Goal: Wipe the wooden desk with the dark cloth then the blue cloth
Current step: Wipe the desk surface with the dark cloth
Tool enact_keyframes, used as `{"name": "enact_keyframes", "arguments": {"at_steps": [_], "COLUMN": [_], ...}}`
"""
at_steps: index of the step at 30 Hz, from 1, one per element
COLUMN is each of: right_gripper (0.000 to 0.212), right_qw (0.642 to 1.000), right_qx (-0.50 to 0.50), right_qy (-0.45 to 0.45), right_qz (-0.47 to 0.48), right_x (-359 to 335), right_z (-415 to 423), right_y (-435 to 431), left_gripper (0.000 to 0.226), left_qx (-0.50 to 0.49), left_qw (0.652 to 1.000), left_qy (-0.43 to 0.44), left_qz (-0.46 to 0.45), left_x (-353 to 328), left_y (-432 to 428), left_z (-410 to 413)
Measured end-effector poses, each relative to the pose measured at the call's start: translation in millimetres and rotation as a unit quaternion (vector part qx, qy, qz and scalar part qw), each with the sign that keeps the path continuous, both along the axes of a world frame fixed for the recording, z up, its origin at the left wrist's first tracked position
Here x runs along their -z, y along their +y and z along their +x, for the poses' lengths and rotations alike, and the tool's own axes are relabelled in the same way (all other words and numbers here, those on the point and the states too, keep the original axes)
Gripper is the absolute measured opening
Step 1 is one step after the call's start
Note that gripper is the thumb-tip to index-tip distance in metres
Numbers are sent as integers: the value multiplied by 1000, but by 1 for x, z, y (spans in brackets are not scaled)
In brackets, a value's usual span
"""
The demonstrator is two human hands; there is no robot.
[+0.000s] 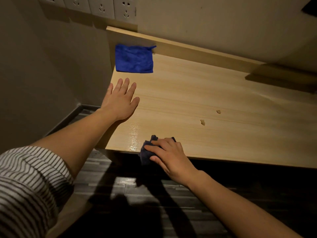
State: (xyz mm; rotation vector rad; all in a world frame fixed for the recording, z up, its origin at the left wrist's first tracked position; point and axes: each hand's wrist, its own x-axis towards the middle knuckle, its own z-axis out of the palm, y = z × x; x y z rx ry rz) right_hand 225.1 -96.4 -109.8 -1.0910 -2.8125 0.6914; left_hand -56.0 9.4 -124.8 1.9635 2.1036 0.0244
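Observation:
The light wooden desk [214, 93] fills the middle of the head view. A dark cloth [147, 152] lies bunched at the desk's front edge, partly hanging over it. My right hand [169, 157] lies on top of it with fingers curled over the cloth. A wet sheen shows on the wood just left of the cloth. My left hand [120, 100] rests flat on the desk near its left edge, fingers straight and spread. The blue cloth [133, 59] lies flat in the far left corner, beyond my left hand.
Two small crumbs [202, 122] [218, 111] lie on the desk right of centre. A raised wooden back rail [188, 47] runs along the wall. Wall sockets [103, 7] sit above the corner. Dark tiled floor [154, 203] lies below the front edge.

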Motion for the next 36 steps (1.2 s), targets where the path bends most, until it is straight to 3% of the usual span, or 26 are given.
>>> {"name": "enact_keyframes", "arguments": {"at_steps": [3,5,10,15,20,27,32,36], "right_gripper": [43,37,36,29,33,38,58,60], "right_qw": [992,985,978,975,983,984,983,983], "right_qx": [42,78,157,197,171,135,82,19], "right_qy": [50,94,120,102,32,3,-104,-129], "right_qz": [-109,-119,-60,10,50,112,130,130], "right_x": [-18,-34,-72,-79,-67,-38,-5,-5], "right_z": [4,8,21,45,62,51,44,51], "right_y": [11,25,82,158,247,347,372,383], "left_gripper": [68,66,65,65,68,69,70,71], "left_qx": [-14,-9,3,-15,-40,-48,-55,-55], "left_qw": [999,998,991,993,999,998,998,998], "left_qy": [-37,-66,-128,-117,-36,-1,17,35], "left_qz": [-9,14,37,27,11,28,20,10], "left_x": [-7,-14,-23,-14,4,10,10,9], "left_y": [2,-1,1,16,14,14,15,16], "left_z": [6,17,65,110,125,126,128,128]}}
